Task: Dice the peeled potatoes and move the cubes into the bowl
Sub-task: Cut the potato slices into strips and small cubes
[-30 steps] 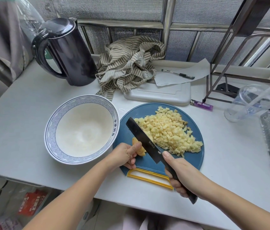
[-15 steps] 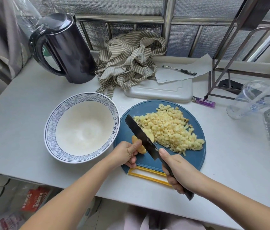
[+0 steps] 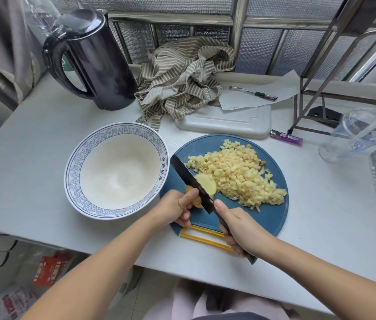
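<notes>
My left hand (image 3: 177, 205) pinches the small potato stub (image 3: 196, 201) beside the knife (image 3: 188, 177) my right hand (image 3: 240, 229) grips: slippage risks a cut.

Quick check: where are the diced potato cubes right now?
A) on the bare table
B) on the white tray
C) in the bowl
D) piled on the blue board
D: the cubes lie heaped on the blue board, and the bowl holds none.
</notes>
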Tool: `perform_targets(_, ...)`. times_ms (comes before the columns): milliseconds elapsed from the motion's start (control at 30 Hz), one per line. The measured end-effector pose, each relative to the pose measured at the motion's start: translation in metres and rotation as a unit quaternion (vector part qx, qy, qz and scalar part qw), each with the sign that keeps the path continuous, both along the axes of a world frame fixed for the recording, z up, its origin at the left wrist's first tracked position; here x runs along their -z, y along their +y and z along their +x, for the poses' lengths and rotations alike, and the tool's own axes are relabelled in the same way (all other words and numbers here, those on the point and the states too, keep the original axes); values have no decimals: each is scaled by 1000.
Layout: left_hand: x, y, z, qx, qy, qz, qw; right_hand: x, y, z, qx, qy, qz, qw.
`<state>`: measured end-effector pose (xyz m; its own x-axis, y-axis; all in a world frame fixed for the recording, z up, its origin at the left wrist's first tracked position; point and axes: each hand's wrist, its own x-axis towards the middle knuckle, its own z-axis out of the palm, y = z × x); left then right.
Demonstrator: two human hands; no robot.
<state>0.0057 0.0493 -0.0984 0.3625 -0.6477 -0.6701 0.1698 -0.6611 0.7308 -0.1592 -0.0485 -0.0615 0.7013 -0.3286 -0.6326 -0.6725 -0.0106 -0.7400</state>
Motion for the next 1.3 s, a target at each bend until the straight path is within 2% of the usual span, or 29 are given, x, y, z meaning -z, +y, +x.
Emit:
perform_targets(233,1,-1,4,-21,-11,8,1000,-1,6,-20,31,-3,42,999)
perform_targets(400,0,10,4,42,1,-7,999,1,13,-16,-5,-16,-24,1000)
perform_targets(500,2,9,6,67,-10,1,998,4,16,-14,0,-17,-21,1000)
perform_targets(1100,2,9,3,89,-13,-9,996,15,20,-2,-2,35,-19,999)
perform_targets(1300,-3,7,0,80,-25,8,996,26,28,-2,39,16,-17,999)
